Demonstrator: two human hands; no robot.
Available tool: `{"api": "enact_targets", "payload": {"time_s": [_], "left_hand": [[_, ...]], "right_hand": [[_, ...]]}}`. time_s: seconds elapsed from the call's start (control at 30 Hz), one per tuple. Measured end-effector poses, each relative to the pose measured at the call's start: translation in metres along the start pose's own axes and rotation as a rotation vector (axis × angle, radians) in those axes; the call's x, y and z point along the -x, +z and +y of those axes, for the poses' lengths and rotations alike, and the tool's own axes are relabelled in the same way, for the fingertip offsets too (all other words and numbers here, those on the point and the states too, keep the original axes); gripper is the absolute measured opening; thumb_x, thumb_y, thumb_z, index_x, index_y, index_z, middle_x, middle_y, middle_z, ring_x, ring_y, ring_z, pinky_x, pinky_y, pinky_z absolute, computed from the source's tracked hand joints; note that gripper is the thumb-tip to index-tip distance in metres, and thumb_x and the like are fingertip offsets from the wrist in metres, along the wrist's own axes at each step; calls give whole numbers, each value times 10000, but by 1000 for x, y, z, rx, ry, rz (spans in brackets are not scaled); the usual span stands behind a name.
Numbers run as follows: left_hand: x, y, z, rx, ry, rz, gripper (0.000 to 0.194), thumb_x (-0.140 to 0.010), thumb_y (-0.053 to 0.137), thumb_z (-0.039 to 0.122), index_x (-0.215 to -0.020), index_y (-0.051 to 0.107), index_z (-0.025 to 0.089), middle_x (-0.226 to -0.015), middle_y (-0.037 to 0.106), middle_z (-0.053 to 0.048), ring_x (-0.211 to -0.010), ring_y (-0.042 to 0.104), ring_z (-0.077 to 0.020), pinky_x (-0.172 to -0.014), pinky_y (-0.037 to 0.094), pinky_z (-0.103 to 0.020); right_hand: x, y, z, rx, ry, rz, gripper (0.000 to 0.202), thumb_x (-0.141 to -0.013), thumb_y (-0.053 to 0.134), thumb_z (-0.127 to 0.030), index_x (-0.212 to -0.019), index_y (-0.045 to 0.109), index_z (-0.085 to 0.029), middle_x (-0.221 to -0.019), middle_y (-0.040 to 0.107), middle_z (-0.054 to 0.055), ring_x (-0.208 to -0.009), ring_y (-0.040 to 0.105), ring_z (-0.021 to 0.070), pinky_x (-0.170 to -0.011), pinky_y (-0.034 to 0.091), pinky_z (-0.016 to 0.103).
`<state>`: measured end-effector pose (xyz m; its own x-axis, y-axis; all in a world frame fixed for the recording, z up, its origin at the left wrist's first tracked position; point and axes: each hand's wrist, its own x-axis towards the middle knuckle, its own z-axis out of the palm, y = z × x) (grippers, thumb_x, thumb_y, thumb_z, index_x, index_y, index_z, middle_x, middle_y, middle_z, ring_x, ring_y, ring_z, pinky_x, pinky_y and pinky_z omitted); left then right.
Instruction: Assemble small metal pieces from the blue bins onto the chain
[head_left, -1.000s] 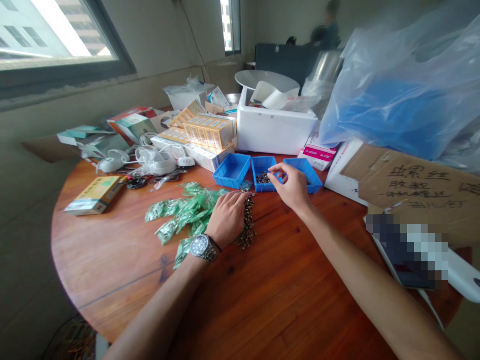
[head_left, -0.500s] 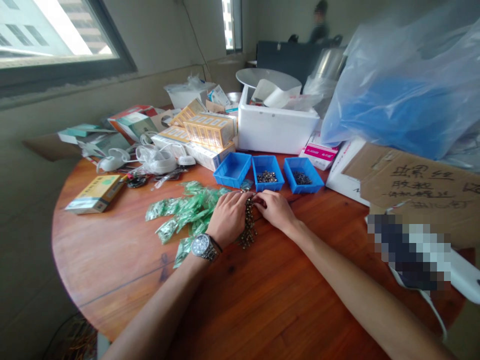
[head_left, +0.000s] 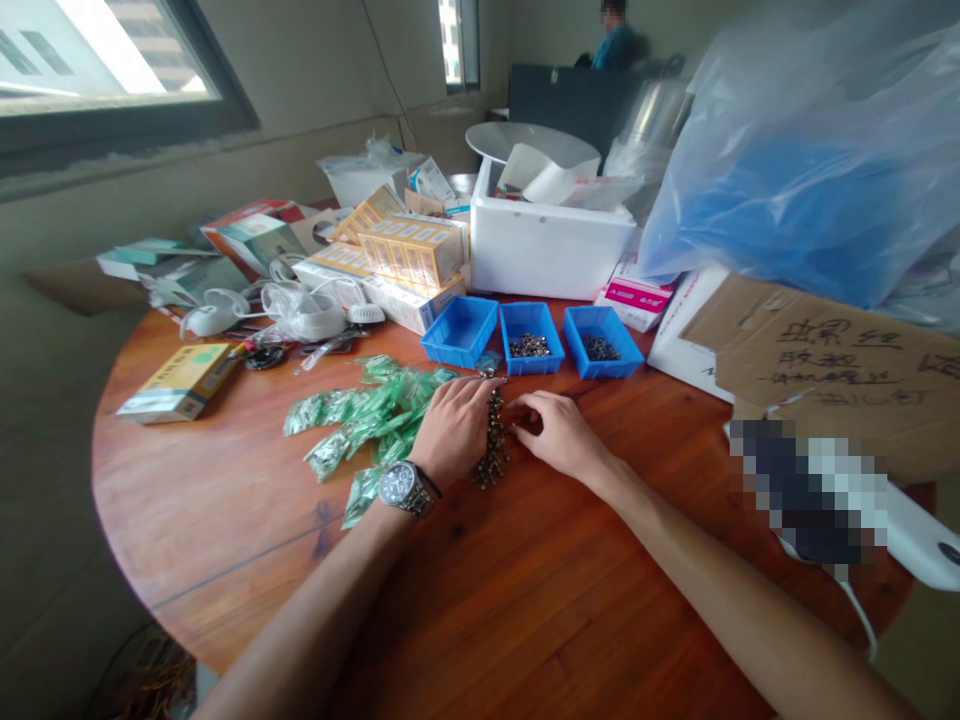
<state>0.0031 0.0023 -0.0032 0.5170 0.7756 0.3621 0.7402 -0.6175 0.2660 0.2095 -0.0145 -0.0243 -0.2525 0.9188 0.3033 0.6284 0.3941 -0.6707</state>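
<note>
A heap of small metal screws or similar fittings (head_left: 491,455) lies on the wooden table (head_left: 480,600). My left hand (head_left: 452,425), wearing a watch, rests along the heap's left edge with its fingers stretched forward; its fingertips are partly hidden. Just right of the heap is my right hand (head_left: 559,430), fingers curled, thumb and forefinger apart, with nothing visible between them. Several green plastic packets (head_left: 375,415) lie to the left of my left hand. Beyond both hands stand an empty-looking blue bin (head_left: 459,335), a blue bin with brassy pieces (head_left: 531,340) and one with dark pieces (head_left: 602,345).
A white foam box (head_left: 551,245) stands behind the bins. Yellow cartons (head_left: 412,250) and white cabled devices (head_left: 307,310) fill the back left; a yellow box (head_left: 180,382) lies nearer. On the right are a cardboard box (head_left: 832,350) and a large plastic bag (head_left: 795,200). A person (head_left: 616,42) is far behind.
My right hand has drawn slightly back from the heap, its thumb and forefinger parting. My left hand stays beside the heap. The whole view has shifted slightly.
</note>
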Motion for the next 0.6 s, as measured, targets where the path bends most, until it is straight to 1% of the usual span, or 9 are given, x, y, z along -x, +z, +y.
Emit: {"api": "enact_targets", "payload": {"time_s": [0.07,0.13,0.27,0.4,0.47,0.53,0.6], "left_hand": [[0,0,-1,2,-1,2,484,-991,447,104,-1441,592,205,-1346,719,-112,-1307,621,-280,-1144,477,-473],[0,0,-1,4,3,2,487,-989,446,101,-1443,590,203,-1346,718,-112,-1310,620,-280,-1149,474,-475],[0,-1,-1,0,4,0,474,-1001,440,109,-1445,589,185,-1345,717,-121,-1296,625,-283,-1145,474,-476],[0,-1,-1,-5,1,1,459,-1010,439,116,-1437,593,178,-1331,719,-124,-1260,638,-282,-1137,479,-477],[0,-1,0,-3,-4,2,456,-1010,441,118,-1433,594,191,-1324,723,-117,-1257,641,-278,-1139,478,-473],[0,0,0,-2,-8,2,455,-1012,441,121,-1436,590,195,-1324,724,-114,-1263,641,-275,-1143,476,-469],[0,0,0,-3,-8,-2,452,-1016,441,126,-1438,588,191,-1326,724,-114,-1268,639,-276,-1141,477,-471]], "right_hand": [[0,2,-2,15,-27,-28,283,-846,745,-53,-1065,786,-229,-1049,785,87,-865,718,239,-830,570,361],[1,2,-1,27,-45,-42,274,-863,735,-42,-1050,794,-233,-1034,780,82,-878,717,239,-850,564,362],[4,0,2,14,-38,-48,183,-874,757,-62,-947,800,-224,-919,759,66,-787,688,218,-769,544,340],[7,-3,1,-49,-25,-41,202,-858,736,-45,-890,803,-233,-837,749,45,-723,658,200,-702,517,327],[8,-3,1,-151,22,-24,158,-869,743,-101,-890,810,-243,-822,767,38,-698,660,198,-689,521,331],[9,-3,1,-350,111,-5,50,-875,786,-224,-912,817,-238,-847,797,43,-712,692,206,-701,546,340],[10,-3,2,-603,228,14,166,-846,841,-358,-941,817,-224,-879,816,55,-744,722,211,-715,568,343]]}}
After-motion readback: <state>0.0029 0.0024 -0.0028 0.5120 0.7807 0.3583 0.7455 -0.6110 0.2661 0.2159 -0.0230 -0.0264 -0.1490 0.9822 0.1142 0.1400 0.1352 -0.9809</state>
